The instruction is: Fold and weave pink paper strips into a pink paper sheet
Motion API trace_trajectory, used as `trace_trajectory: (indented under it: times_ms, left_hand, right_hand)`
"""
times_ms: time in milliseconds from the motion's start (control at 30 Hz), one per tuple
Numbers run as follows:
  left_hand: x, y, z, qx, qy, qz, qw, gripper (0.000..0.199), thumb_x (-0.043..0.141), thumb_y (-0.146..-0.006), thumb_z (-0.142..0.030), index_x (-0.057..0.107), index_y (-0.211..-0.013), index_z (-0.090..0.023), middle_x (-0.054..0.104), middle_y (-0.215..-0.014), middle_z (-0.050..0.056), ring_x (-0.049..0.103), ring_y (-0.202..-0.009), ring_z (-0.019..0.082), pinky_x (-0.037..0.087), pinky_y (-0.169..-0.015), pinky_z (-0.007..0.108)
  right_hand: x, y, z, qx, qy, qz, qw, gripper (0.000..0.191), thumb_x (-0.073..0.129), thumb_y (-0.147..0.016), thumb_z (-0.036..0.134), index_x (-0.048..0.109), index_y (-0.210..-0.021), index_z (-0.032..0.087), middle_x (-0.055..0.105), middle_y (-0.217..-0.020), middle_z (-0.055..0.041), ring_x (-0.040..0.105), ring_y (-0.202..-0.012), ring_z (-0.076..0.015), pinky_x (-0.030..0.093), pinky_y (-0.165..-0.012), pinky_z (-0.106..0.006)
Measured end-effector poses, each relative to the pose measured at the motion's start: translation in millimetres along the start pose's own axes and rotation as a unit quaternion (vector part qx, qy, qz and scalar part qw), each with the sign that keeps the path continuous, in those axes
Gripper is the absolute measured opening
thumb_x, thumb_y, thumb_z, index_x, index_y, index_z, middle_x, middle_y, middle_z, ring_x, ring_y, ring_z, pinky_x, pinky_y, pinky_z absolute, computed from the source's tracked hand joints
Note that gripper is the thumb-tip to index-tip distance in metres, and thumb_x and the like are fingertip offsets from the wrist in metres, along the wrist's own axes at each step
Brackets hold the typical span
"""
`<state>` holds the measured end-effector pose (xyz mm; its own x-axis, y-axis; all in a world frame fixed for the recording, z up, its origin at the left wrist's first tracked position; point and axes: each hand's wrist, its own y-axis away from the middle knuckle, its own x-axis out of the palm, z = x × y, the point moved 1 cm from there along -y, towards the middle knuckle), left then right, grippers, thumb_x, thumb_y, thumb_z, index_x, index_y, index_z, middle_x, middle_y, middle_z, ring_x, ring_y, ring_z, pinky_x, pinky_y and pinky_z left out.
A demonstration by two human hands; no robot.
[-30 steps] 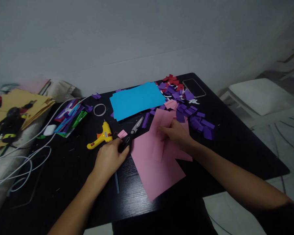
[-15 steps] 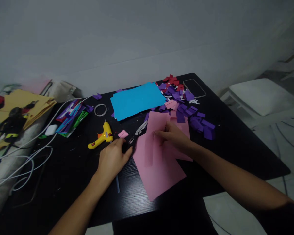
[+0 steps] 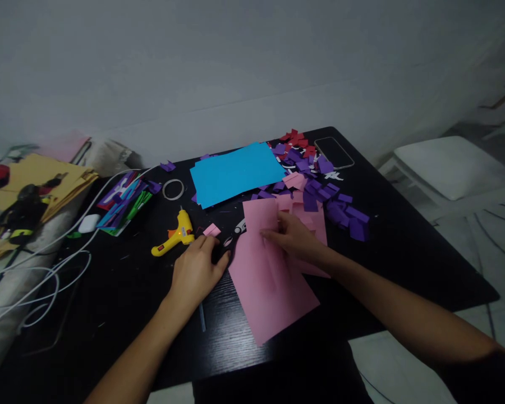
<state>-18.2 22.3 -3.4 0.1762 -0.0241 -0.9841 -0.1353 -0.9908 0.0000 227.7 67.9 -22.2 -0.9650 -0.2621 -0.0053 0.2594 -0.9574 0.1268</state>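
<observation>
A pink strip point(image 3: 261, 221) is pinched between thumb and fingertips of the right hand point(image 3: 294, 238), approx. mid-table; the strip stands up from the larger pink sheet point(image 3: 273, 286), which lies flat on the black table point(image 3: 404, 247) and reaches toward the near edge. More pink paper is seen under and right of that hand.

The left hand point(image 3: 196, 269) rests palm-down just left of the sheet, fingers curled loosely over the black handles of the scissors point(image 3: 233, 234); whether the handles are actually gripped can't be told. The blades are mostly hidden behind the strip. A small pink scrap point(image 3: 211, 229) lies just far of the left fingertips.

Left of the scrap a yellow glue gun point(image 3: 174, 235) is lying on its side. Farther back, a tape ring point(image 3: 173, 189) and a blue paper stack point(image 3: 235, 171) are seen. Purple scraps point(image 3: 336, 207) w/ some red scraps point(image 3: 294, 137) are scattered far right, next to a phone point(image 3: 334, 151) lying flat. At the far left edge a bundle of coloured offcuts point(image 3: 124, 202) is seen, w/ white cables point(image 3: 46, 269) looping off the table's left side.
</observation>
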Motion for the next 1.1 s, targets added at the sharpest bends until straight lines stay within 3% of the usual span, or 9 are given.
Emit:
trace_trajectory:
  times_ms: [167,333,433,600,833,967,1100]
  left_hand:
    - [1.9,-0.6,0.2,0.011,0.026,-0.010,1.000,0.029,0.065,-0.095,-0.041,0.072,-0.108,-0.017,0.073,-0.111,0.012,0.071,-0.100,0.032,0.055,-0.076,0.038]
    - [-2.7,-0.8,-1.6,0.037,0.097,-0.051,0.993,0.029,0.058,-0.099,-0.043,0.073,-0.100,-0.017,0.073,-0.098,0.009,0.069,-0.082,0.023,0.052,-0.073,0.035]
    - [-7.1,1.0,-6.3,0.095,0.183,-0.079,0.975,0.027,0.055,-0.102,-0.039,0.072,-0.095,-0.019,0.070,-0.085,0.006,0.066,-0.079,0.020,0.051,-0.073,0.032]
    - [-3.3,3.9,-14.9,0.160,0.267,-0.045,0.949,0.024,0.058,-0.100,-0.035,0.067,-0.085,-0.020,0.064,-0.074,0.002,0.061,-0.073,0.018,0.049,-0.070,0.031]
    - [0.0,3.2,-9.1,0.126,0.310,-0.085,0.939,0.026,0.058,-0.101,-0.031,0.061,-0.078,-0.020,0.057,-0.070,0.000,0.054,-0.065,0.014,0.044,-0.063,0.027]
    - [-1.7,3.3,-8.5,0.137,0.374,-0.046,0.916,0.029,0.050,-0.105,-0.030,0.061,-0.081,-0.019,0.061,-0.075,0.001,0.055,-0.068,0.015,0.045,-0.066,0.028]
    - [3.6,4.9,-11.3,0.120,0.402,-0.013,0.908,0.027,0.057,-0.102,-0.035,0.059,-0.080,-0.019,0.056,-0.073,-0.001,0.052,-0.065,0.013,0.043,-0.062,0.026]
  right_hand:
    - [4.3,3.9,5.5,0.024,-0.053,0.034,0.998,0.013,0.078,-0.084,0.025,0.071,-0.093,0.019,0.070,-0.076,-0.0017,0.061,-0.058,-0.0149,0.045,-0.046,-0.024]
    - [10.7,8.7,8.8,0.029,-0.073,0.044,0.996,0.015,0.078,-0.083,0.025,0.073,-0.097,0.020,0.073,-0.081,-0.0025,0.065,-0.064,-0.0158,0.049,-0.049,-0.023]
    - [15.4,10.7,6.1,0.040,-0.072,0.049,0.995,0.015,0.078,-0.083,0.029,0.072,-0.092,0.019,0.071,-0.076,-0.0011,0.063,-0.058,-0.0141,0.047,-0.047,-0.022]
    - [21.4,11.8,-3.0,0.047,-0.068,0.053,0.995,0.023,0.081,-0.081,0.036,0.065,-0.082,0.019,0.061,-0.063,0.0034,0.055,-0.045,-0.0109,0.044,-0.037,-0.021]
    - [22.7,11.2,-1.6,0.030,-0.099,0.082,0.991,0.025,0.082,-0.080,0.035,0.064,-0.084,0.018,0.064,-0.072,0.0030,0.059,-0.048,-0.0092,0.050,-0.038,-0.019]
    - [25.1,10.7,-2.0,0.031,-0.129,0.099,0.986,0.025,0.085,-0.077,0.034,0.066,-0.080,0.018,0.065,-0.072,0.0024,0.064,-0.056,-0.0104,0.057,-0.050,-0.021]
    - [30.9,13.4,-8.2,0.045,-0.136,0.137,0.980,0.025,0.087,-0.072,0.031,0.067,-0.075,0.017,0.063,-0.063,0.0047,0.059,-0.051,-0.0084,0.052,-0.047,-0.018]
